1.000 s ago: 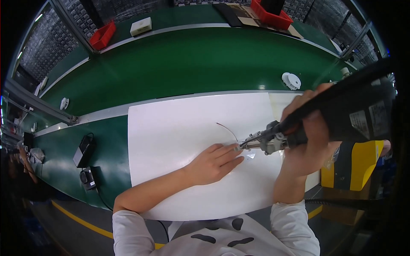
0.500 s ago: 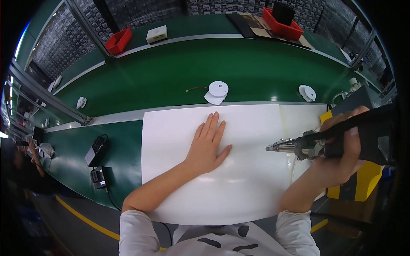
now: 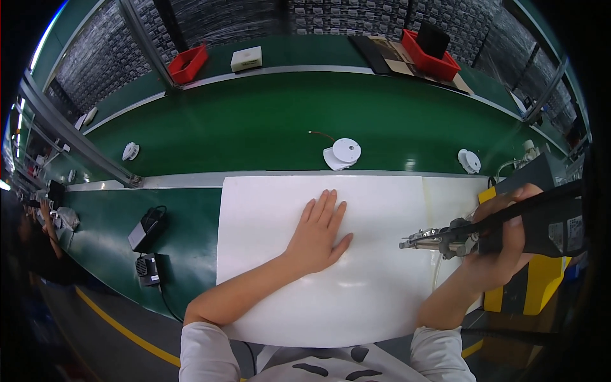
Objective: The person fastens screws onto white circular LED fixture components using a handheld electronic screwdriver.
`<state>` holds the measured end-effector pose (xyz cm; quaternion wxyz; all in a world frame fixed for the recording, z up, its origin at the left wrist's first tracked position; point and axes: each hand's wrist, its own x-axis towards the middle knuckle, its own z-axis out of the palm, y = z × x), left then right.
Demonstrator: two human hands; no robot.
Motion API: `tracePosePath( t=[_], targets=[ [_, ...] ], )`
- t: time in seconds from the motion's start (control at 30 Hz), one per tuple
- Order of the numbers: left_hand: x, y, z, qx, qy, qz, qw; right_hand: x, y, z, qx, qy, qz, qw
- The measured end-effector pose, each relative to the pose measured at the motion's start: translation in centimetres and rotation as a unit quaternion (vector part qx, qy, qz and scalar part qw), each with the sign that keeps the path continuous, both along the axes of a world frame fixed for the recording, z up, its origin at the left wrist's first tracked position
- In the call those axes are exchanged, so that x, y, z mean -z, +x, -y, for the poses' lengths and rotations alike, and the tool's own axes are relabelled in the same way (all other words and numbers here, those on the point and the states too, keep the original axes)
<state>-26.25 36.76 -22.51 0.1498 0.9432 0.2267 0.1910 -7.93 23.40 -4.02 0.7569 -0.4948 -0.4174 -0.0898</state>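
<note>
Two hands work over a white mat (image 3: pixel 356 299) whose far edge meets the green conveyor belt (image 3: pixel 286 121), bare sheet lying between them. At 9 o'clock, the left hand (image 3: pixel 318 235) rests flat, fingers spread; at 3 o'clock, the right hand (image 3: pixel 503 239) is clamped on a black power tool (image 3: pixel 541 219), tip pointing left.

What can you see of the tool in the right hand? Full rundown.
The power tool is a gun-shaped unit with a dark body and a thin metal nozzle tip pointing left. The right hand grips it, fingers wrapped over the body. It is roughly level above the right part of the white mat; whether the tip touches cannot be told. Its rear runs out of view at the right rim.
</note>
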Motion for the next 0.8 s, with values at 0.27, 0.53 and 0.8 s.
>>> tracePosePath(
  t=[0.27,0.53,0.8],
  targets=[
    [0.1,0.07,-0.03,0.0,0.005,-0.002,1.0,0.21,-0.27,-0.31,-0.036,0.002,0.029,0.999],
    [0.05,0.1,0.06,0.0,0.021,-0.006,1.0,0.43,-0.16,-0.08,-0.037,0.004,0.013,0.999],
    [0.03,-0.14,0.14,-0.001,0.027,0.003,1.0,0.31,-0.32,-0.15,-0.102,0.059,-0.003,0.993]
  ],
)
